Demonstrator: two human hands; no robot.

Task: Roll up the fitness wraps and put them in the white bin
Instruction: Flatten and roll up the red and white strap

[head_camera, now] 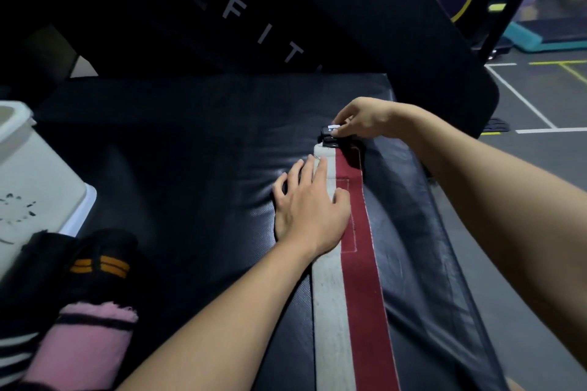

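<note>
Right hand (362, 119) pinches wrap (352, 295); left hand (309, 206) presses.

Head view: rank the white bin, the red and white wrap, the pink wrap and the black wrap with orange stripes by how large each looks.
1. red and white wrap
2. white bin, cut off by the frame
3. pink wrap and black wrap with orange stripes: too alike to rank

One wrap (349, 311) lies along the bench (190, 152) — bin (38, 174) and other wraps (85, 311) at left.
</note>
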